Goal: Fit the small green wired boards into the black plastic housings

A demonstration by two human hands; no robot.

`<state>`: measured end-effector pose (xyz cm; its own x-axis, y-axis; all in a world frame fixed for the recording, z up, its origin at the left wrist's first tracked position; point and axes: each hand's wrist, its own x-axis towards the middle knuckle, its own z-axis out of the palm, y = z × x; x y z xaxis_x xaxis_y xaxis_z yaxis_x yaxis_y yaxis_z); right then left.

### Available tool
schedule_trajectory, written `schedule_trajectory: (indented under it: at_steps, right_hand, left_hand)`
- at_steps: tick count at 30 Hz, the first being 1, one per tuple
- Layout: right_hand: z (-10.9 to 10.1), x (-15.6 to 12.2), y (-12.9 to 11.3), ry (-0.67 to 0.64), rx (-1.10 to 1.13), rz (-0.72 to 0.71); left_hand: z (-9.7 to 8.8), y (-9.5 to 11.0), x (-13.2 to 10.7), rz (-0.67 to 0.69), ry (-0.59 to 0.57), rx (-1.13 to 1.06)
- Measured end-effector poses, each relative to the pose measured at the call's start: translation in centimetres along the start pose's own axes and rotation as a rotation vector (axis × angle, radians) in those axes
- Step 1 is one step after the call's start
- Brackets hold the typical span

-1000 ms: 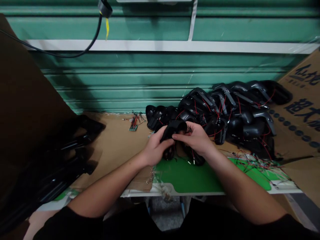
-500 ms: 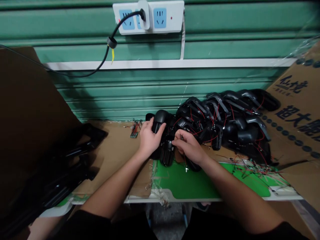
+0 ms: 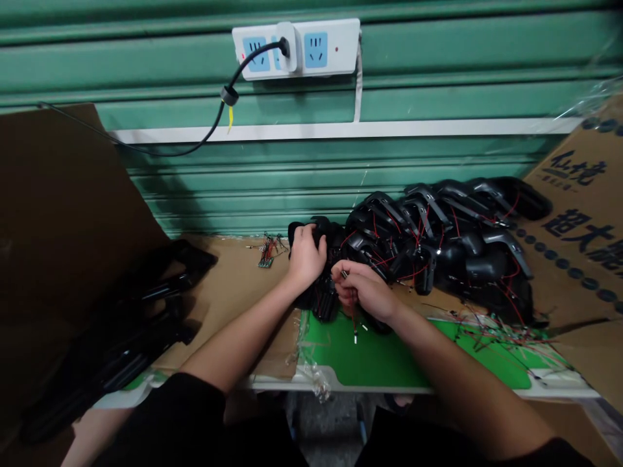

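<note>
Sitting in shadow at the tabletop's point(image 3: 379, 363) left end, glossy black plastic parts point(image 3: 146, 305) lie beside an upright cardboard panel point(image 3: 58, 194). Next, small green circuit boards point(image 3: 265, 263) with wires rest on a cardboard sheet point(image 3: 228, 279) near the back edge. The left hand point(image 3: 307, 261) lies over black housings point(image 3: 333, 233) right of them, thumb apart from the fingers; whether it grips one cannot be told. A second ago both hands held a curved black shell mid-table; now it appears to be down among those housings, which seems to leave the right hand point(image 3: 365, 292) free for wiring. That hand's fingers are curled together, clamped on a red wire lead point(image 3: 354, 318) that hangs toward the front edge, its white tip over the green surface. Farther right, wired black housings point(image 3: 428, 233) fill the back edge, with loose wires point(image 3: 506, 344) near the right front corner.
</note>
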<state>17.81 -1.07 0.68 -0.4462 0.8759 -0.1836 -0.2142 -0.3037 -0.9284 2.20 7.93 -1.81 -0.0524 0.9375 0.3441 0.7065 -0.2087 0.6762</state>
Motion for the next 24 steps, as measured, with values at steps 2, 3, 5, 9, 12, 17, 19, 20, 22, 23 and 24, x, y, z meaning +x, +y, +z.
schedule_trajectory:
  at_steps: [2, 3, 5, 9, 12, 17, 19, 20, 22, 23, 24]
  right_hand:
    - [-0.1, 0.1, 0.0, -0.026, -0.023, 0.013]
    - [-0.2, 0.1, 0.1, -0.037, -0.047, 0.02]
    - [-0.5, 0.0, 0.2, -0.07, -0.109, 0.024]
    - [-0.9, -0.1, 0.3, -0.105, -0.293, -0.048]
    - [-1.1, -0.1, 0.4, -0.081, -0.301, -0.091]
    - [-1.1, 0.2, 0.4, -0.062, -0.147, -0.133]
    - [-1.1, 0.3, 0.3, -0.055, -0.125, -0.146]
    - [-1.0, 0.2, 0.2, -0.056, -0.122, -0.149]
    - [-1.0, 0.1, 0.2, -0.062, -0.129, -0.149]
    - [-0.9, 0.1, 0.1, -0.068, -0.136, -0.15]
    - [-0.9, 0.0, 0.1, -0.079, -0.144, -0.153]
  left_hand:
    - [0.4, 0.7, 0.5, 0.0, -0.035, 0.061]
    - [0.5, 0.9, 0.8, -0.002, -0.055, 0.106]
    - [0.7, 1.2, 1.2, -0.007, -0.087, 0.213]
    - [0.3, 1.0, 1.4, 0.013, -0.096, 0.269]
    - [-0.6, 0.4, 1.2, 0.023, -0.094, 0.118]
    - [-5.4, -2.6, 1.7, 0.026, 0.04, 0.13]
    - [-8.5, -5.0, 2.6, -0.117, 0.101, 0.346]
    - [-10.2, -6.5, 3.2, -0.221, 0.123, 0.465]
    - [-13.1, -9.6, 4.1, -0.516, 0.203, 0.602]
    - [-14.3, -11.1, 4.4, -0.679, 0.246, 0.624]
    - [-15.3, -12.5, 4.6, -0.787, 0.251, 0.618]
